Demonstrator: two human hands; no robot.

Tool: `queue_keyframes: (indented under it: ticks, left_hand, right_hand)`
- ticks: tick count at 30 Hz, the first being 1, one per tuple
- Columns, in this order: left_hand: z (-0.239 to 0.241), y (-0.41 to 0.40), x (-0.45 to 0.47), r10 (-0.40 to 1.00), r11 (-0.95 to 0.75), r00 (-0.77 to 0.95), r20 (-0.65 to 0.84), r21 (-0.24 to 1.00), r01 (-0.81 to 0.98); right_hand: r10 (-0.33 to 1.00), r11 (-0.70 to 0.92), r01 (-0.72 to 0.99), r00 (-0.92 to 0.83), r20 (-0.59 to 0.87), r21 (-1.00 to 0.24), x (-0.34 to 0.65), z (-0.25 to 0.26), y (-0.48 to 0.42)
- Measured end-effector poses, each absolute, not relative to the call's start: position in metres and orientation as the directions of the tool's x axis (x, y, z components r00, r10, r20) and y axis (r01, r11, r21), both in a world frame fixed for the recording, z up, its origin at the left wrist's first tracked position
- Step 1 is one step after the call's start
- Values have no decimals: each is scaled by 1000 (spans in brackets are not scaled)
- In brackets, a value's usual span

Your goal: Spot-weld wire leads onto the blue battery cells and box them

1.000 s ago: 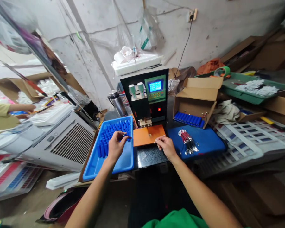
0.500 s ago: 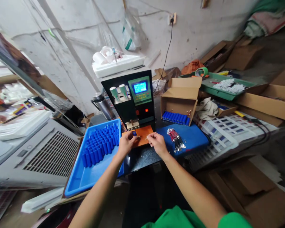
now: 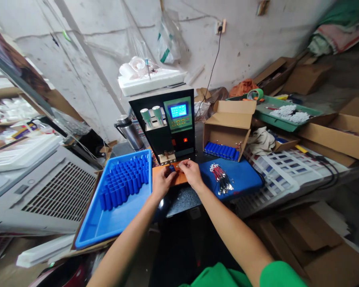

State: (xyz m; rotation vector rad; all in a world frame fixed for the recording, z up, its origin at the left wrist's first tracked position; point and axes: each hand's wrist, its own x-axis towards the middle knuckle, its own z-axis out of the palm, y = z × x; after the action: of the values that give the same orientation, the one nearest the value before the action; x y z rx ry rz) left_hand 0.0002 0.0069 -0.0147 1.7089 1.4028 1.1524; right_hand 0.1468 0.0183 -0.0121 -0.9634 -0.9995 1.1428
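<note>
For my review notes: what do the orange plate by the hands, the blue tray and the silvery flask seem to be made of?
Orange plate: perhaps plastic or coated board; flat and evenly coloured, but the look leaves it open.
Blue tray: probably moulded plastic, smooth with slight sheen; its rounded rim catches light.
Flask: likely polished steel, judging by bright streaks on its body.
</note>
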Motion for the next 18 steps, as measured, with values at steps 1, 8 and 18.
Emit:
queue_keyframes:
  ticks: [1, 8, 18]
  left_hand:
    - [-16, 7, 0, 972, -228, 40, 233, 877, 422]
    - [-14, 3, 5, 961, -265, 38, 274, 875, 405]
    - [-12, 0, 7, 964, -265, 58, 260, 920, 288]
  right_hand:
    - [986, 143, -268, 122, 114, -953, 144, -12, 21]
    - [991, 126, -247, 83, 109, -961, 132, -17, 30]
    - [977, 202, -51, 80, 197, -978, 129, -21, 30]
